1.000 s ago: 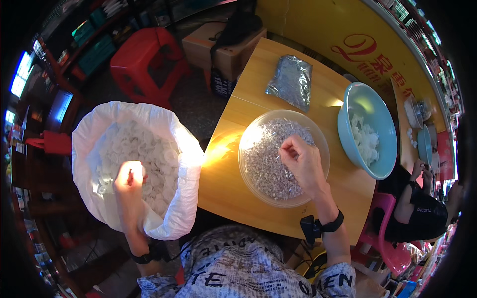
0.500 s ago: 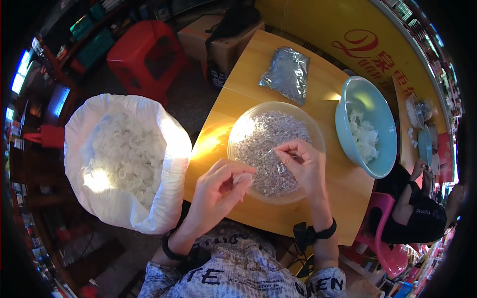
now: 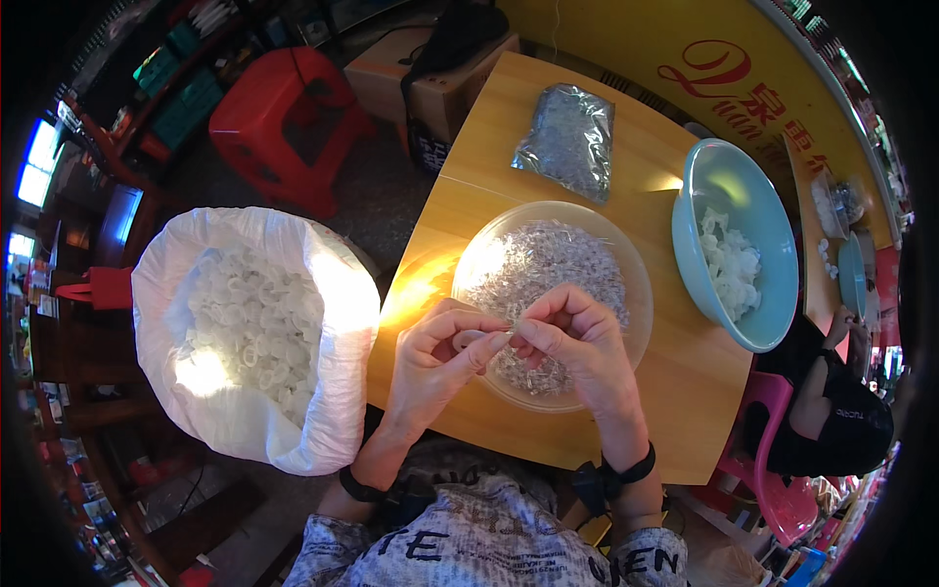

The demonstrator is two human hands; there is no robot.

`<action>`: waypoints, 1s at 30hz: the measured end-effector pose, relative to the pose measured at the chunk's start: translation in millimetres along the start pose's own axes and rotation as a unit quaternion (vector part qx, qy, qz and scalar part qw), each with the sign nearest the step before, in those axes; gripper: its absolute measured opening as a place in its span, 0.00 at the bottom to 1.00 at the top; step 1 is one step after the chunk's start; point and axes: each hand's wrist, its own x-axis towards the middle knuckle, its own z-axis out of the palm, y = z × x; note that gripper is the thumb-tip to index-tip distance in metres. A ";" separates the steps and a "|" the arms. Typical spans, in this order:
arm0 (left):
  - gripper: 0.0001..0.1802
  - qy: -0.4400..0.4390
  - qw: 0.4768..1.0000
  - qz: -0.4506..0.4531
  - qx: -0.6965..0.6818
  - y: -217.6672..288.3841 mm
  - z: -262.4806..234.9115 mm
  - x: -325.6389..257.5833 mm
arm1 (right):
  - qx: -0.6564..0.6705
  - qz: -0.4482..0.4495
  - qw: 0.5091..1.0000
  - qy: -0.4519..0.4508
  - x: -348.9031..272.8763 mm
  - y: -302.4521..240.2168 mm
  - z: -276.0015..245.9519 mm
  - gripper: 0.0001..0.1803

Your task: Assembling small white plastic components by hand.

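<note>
My left hand [image 3: 437,357] is closed on a small translucent white plastic piece [image 3: 468,339] with a rounded edge. Thumb and forefinger of my right hand [image 3: 579,342] pinch a tiny clear sliver, mostly hidden by the fingertips. The two hands meet fingertip to fingertip above the near part of a round translucent tub [image 3: 641,284]. Heaped inside that tub are many small clear, stick-like pieces [image 3: 548,259]. To the left, a white sack [image 3: 342,391] stands open, full of whitish ring-like plastic pieces [image 3: 259,333].
A light-blue basin [image 3: 690,259] on the right holds white translucent pieces [image 3: 729,264]. A clear bag of small parts [image 3: 567,142] lies at the table's [image 3: 469,176] far side. Beyond are a red stool [image 3: 279,127] and a cardboard box [image 3: 440,88]. Another person [image 3: 831,421] sits at right by a pink chair [image 3: 768,470].
My right hand has come down and left with the clear sliver, and its fingertips now meet those of my left hand. The left hand still holds the white piece.
</note>
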 end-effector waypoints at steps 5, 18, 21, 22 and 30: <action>0.06 0.031 0.999 -0.012 -0.039 -1.3 -5.7 -1.5 | -0.023 -0.004 1.000 0.002 0.7 3.7 12.3 0.06; 0.09 -0.005 0.989 -0.008 -0.146 -8.2 -13.1 1.8 | -0.034 -0.089 0.991 0.094 -0.6 20.4 31.2 0.06; 0.16 0.016 0.981 -0.058 -0.182 7.5 -7.2 6.1 | -0.038 -0.137 0.981 0.128 -0.4 21.2 27.8 0.06; 0.16 0.015 0.982 -0.058 -0.181 5.2 -9.0 6.4 | -0.024 -0.161 0.977 0.136 -0.6 20.6 26.4 0.05; 0.18 -0.041 0.997 0.067 0.007 -6.4 -6.2 0.9 | -0.066 -0.153 0.985 0.056 -6.0 19.8 31.8 0.05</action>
